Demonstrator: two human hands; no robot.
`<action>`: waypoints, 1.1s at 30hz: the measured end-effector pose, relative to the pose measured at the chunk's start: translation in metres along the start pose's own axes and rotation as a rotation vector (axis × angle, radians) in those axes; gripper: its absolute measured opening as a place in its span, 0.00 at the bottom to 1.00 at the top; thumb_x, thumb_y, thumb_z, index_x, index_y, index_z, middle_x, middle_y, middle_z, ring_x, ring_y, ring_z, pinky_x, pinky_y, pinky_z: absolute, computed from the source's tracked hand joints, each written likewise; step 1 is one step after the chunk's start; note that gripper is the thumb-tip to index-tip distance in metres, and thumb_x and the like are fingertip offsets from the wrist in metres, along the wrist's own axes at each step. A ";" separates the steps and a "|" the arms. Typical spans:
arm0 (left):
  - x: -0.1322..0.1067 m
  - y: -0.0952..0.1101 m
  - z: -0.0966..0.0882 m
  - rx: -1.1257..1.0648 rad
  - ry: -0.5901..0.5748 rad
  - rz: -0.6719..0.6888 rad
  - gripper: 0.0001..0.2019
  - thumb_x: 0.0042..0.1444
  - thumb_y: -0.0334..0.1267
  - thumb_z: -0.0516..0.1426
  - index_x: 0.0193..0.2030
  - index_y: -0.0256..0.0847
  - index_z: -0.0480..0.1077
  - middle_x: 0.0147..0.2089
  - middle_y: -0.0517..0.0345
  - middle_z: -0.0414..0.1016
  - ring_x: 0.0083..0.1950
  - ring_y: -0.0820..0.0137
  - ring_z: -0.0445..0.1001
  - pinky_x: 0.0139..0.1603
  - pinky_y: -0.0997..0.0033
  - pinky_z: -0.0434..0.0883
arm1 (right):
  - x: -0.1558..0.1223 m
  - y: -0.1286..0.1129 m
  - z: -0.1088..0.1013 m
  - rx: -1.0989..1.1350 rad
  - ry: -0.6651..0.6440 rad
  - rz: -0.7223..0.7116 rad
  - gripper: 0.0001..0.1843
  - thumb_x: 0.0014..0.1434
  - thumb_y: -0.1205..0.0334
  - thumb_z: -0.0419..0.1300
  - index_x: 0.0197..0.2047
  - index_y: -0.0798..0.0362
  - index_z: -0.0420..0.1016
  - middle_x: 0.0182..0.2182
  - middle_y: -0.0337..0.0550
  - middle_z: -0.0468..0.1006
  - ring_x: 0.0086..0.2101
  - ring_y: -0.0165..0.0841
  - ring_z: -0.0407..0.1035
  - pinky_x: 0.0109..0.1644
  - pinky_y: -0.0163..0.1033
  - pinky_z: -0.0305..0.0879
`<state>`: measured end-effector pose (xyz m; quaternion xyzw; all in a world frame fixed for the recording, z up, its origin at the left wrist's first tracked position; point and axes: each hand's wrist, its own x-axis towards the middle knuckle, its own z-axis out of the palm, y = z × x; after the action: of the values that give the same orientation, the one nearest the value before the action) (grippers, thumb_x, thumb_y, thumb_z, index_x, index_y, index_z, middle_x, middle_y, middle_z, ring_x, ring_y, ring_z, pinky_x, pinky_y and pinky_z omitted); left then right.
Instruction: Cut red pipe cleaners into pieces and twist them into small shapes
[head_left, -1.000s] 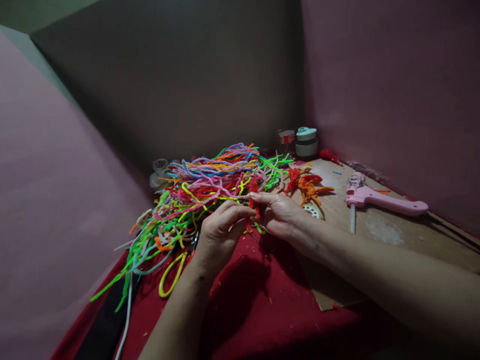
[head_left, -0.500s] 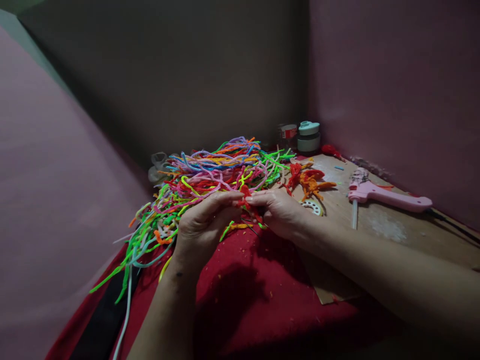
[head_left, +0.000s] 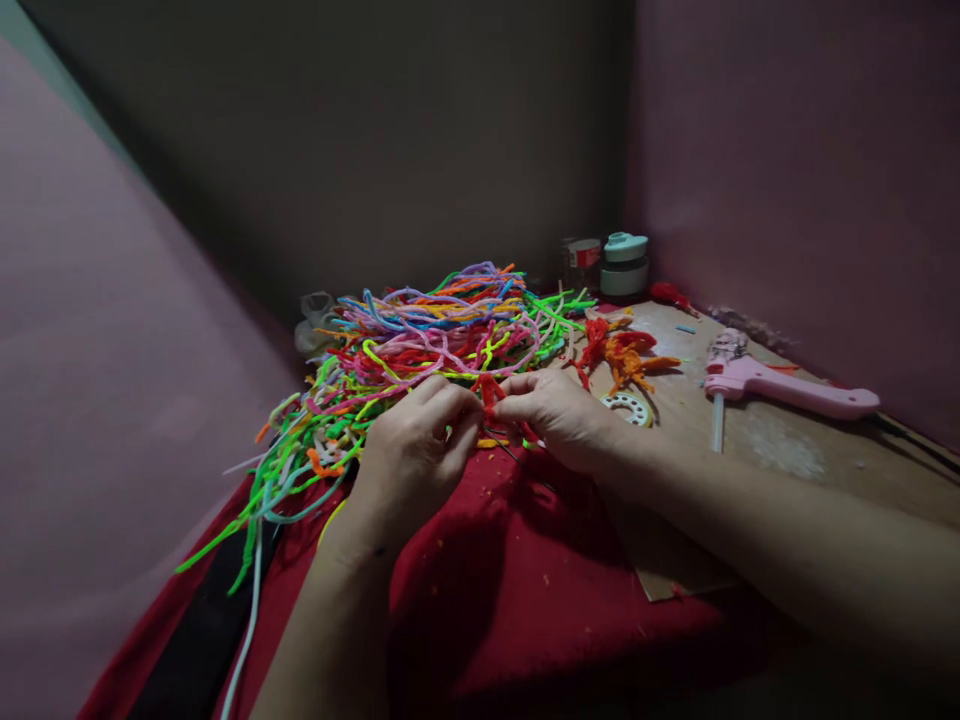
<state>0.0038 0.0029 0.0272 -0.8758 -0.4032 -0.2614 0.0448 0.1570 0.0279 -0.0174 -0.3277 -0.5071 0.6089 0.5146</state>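
Between my two hands is a red pipe cleaner point(head_left: 489, 390), bent into a small loop. My right hand point(head_left: 559, 415) pinches it between thumb and fingertips from the right. From the other side my left hand point(head_left: 424, 440) closes its thumb and fingers at the loop's left edge; the exact grip is partly hidden. Behind both hands spreads a big heap of pipe cleaners point(head_left: 442, 345) in many colours. Bent red and orange pipe-cleaner pieces point(head_left: 626, 360) lie just past my right hand. Close to my right wrist is a white ring with holes point(head_left: 628, 408), perhaps a tape spool.
A pink hot glue gun point(head_left: 799, 388) with a glue stick lies on a brown board point(head_left: 765, 480) at the right. A lidded pale-green container point(head_left: 625, 265) and a clear jar point(head_left: 581, 255) stand in the back corner. Red cloth point(head_left: 480, 600) with orange bits covers the front.
My left hand has turned more knuckles-up, its fingers curling in at the red piece. The red loop now shows more clearly in my right hand. The whole view has shifted slightly.
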 end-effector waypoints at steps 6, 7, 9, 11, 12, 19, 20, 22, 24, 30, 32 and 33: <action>-0.001 -0.002 0.008 0.213 -0.017 0.038 0.10 0.58 0.35 0.49 0.30 0.39 0.68 0.30 0.57 0.66 0.31 0.72 0.64 0.32 0.73 0.60 | 0.002 0.003 0.001 -0.067 0.086 0.013 0.05 0.37 0.72 0.58 0.17 0.55 0.65 0.12 0.32 0.63 0.16 0.23 0.54 0.22 0.33 0.47; -0.001 -0.001 0.009 0.251 -0.014 0.049 0.10 0.59 0.36 0.48 0.30 0.39 0.68 0.30 0.57 0.66 0.31 0.72 0.65 0.32 0.73 0.60 | 0.002 0.003 0.001 -0.076 0.099 0.020 0.05 0.37 0.72 0.58 0.17 0.55 0.65 0.12 0.32 0.63 0.16 0.23 0.54 0.22 0.33 0.48; -0.001 0.002 0.011 0.339 -0.017 0.078 0.11 0.59 0.35 0.48 0.29 0.40 0.67 0.30 0.56 0.66 0.32 0.71 0.65 0.32 0.72 0.59 | 0.001 0.002 0.001 -0.096 0.115 0.034 0.06 0.37 0.72 0.59 0.18 0.55 0.64 0.12 0.32 0.63 0.16 0.23 0.54 0.21 0.33 0.48; -0.002 0.006 0.012 0.434 -0.022 0.116 0.10 0.58 0.33 0.48 0.29 0.40 0.67 0.30 0.55 0.66 0.32 0.69 0.64 0.30 0.70 0.58 | 0.000 0.002 0.001 -0.117 0.132 0.045 0.06 0.37 0.72 0.58 0.17 0.55 0.64 0.12 0.32 0.63 0.16 0.23 0.53 0.21 0.33 0.47; -0.002 0.008 0.013 0.475 -0.023 0.138 0.09 0.57 0.32 0.48 0.28 0.39 0.67 0.30 0.55 0.66 0.32 0.68 0.64 0.30 0.70 0.57 | 0.000 0.002 0.001 -0.125 0.142 0.046 0.06 0.37 0.72 0.58 0.17 0.55 0.64 0.12 0.32 0.62 0.16 0.23 0.53 0.21 0.33 0.47; -0.002 0.019 0.018 0.602 -0.019 0.208 0.08 0.54 0.26 0.49 0.31 0.38 0.68 0.30 0.51 0.67 0.32 0.63 0.64 0.30 0.66 0.59 | -0.001 0.001 0.002 -0.108 0.166 0.035 0.06 0.36 0.73 0.57 0.16 0.55 0.65 0.12 0.32 0.62 0.17 0.23 0.53 0.21 0.33 0.47; -0.002 0.019 0.019 0.605 -0.019 0.203 0.09 0.53 0.26 0.48 0.31 0.38 0.68 0.30 0.51 0.67 0.32 0.62 0.64 0.30 0.65 0.60 | 0.000 0.001 0.001 -0.093 0.154 0.035 0.05 0.36 0.73 0.58 0.16 0.55 0.65 0.12 0.33 0.63 0.16 0.23 0.53 0.21 0.33 0.47; -0.002 0.019 0.020 0.595 -0.026 0.190 0.09 0.54 0.25 0.48 0.31 0.37 0.68 0.31 0.50 0.67 0.33 0.62 0.64 0.31 0.65 0.61 | 0.000 0.001 0.000 -0.080 0.131 0.040 0.06 0.36 0.73 0.58 0.15 0.56 0.65 0.11 0.33 0.63 0.16 0.23 0.53 0.21 0.33 0.47; -0.002 0.017 0.020 0.534 -0.053 0.162 0.10 0.55 0.25 0.48 0.31 0.36 0.68 0.32 0.49 0.67 0.34 0.63 0.64 0.32 0.65 0.63 | 0.001 0.002 -0.002 -0.070 0.112 0.051 0.07 0.36 0.74 0.57 0.14 0.56 0.65 0.10 0.33 0.62 0.15 0.23 0.53 0.20 0.33 0.46; 0.003 0.004 0.019 -0.221 0.121 -0.162 0.10 0.54 0.34 0.55 0.43 0.39 0.66 0.42 0.53 0.68 0.41 0.68 0.69 0.42 0.68 0.68 | 0.007 0.002 -0.005 0.098 0.107 0.047 0.06 0.37 0.73 0.57 0.15 0.57 0.66 0.11 0.34 0.63 0.15 0.23 0.54 0.20 0.33 0.48; 0.006 -0.001 0.017 -0.618 0.168 -0.402 0.13 0.50 0.36 0.59 0.43 0.39 0.65 0.39 0.57 0.70 0.37 0.70 0.72 0.38 0.70 0.70 | 0.007 0.002 -0.004 0.148 0.102 0.043 0.05 0.38 0.73 0.58 0.16 0.57 0.67 0.12 0.34 0.63 0.15 0.23 0.54 0.20 0.33 0.47; 0.006 -0.003 0.017 -0.811 0.160 -0.511 0.14 0.48 0.36 0.61 0.42 0.39 0.65 0.36 0.58 0.71 0.34 0.72 0.73 0.36 0.71 0.71 | 0.007 0.001 -0.004 0.165 0.096 0.039 0.04 0.38 0.72 0.58 0.16 0.57 0.67 0.12 0.34 0.63 0.15 0.23 0.53 0.20 0.33 0.47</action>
<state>0.0121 0.0140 0.0156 -0.6730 -0.4662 -0.4664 -0.3348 0.1581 0.0357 -0.0190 -0.3229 -0.4234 0.6420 0.5516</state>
